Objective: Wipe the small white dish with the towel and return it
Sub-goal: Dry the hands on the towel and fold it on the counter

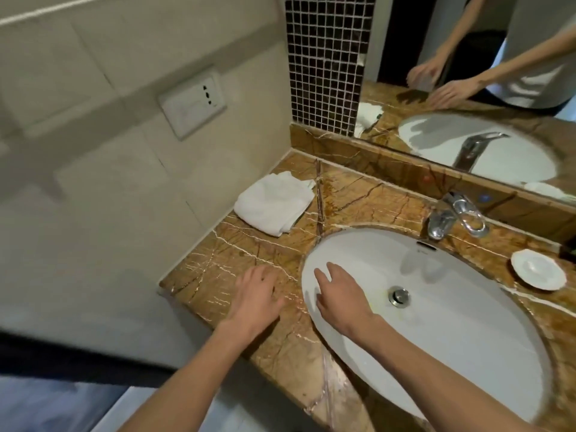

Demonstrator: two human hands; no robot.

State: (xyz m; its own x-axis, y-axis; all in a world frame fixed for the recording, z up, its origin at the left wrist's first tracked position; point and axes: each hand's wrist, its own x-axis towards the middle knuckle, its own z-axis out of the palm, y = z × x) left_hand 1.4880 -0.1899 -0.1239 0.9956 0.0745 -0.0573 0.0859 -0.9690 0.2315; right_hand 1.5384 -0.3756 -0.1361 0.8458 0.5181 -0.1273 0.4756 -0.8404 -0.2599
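The small white dish (537,269) sits on the brown marble counter (271,254) to the right of the sink, near the tap. A folded white towel (274,202) lies at the counter's back left corner by the wall. My left hand (255,302) hovers over the counter left of the basin, fingers spread, holding nothing. My right hand (339,299) is above the left part of the basin, fingers apart and empty. Both hands are well short of the towel and far from the dish.
An oval white sink (461,347) with a metal drain (399,296) fills the counter's middle. A chrome tap (452,218) stands behind it. A mirror (467,88) runs along the back; a wall socket (191,101) is on the left wall.
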